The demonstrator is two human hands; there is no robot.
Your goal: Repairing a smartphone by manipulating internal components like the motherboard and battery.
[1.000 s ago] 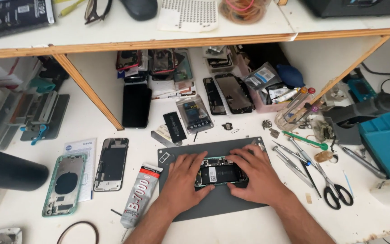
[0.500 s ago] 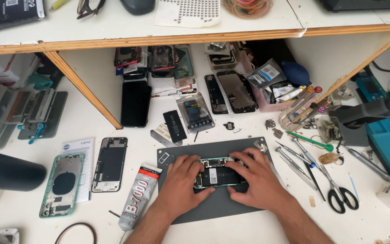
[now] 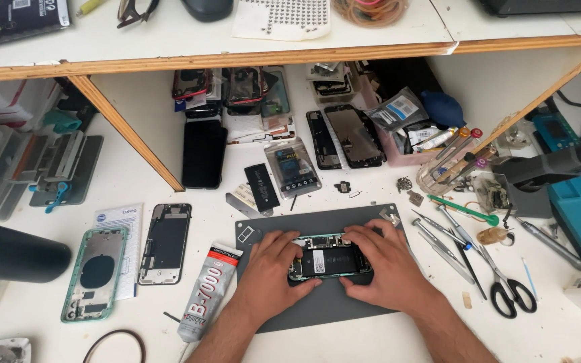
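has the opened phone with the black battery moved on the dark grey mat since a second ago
No. The opened phone sits at the same spot on the dark grey mat, with the left hand and right hand gripping its ends.

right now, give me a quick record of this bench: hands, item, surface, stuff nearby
left hand: pressing on the opened phone's left end
right hand: pressing on its right end
item: opened phone, insides showing, lying flat
surface: dark grey mat on white bench
left of mat: glue tube, green phone frame
right of mat: scissors, tweezers
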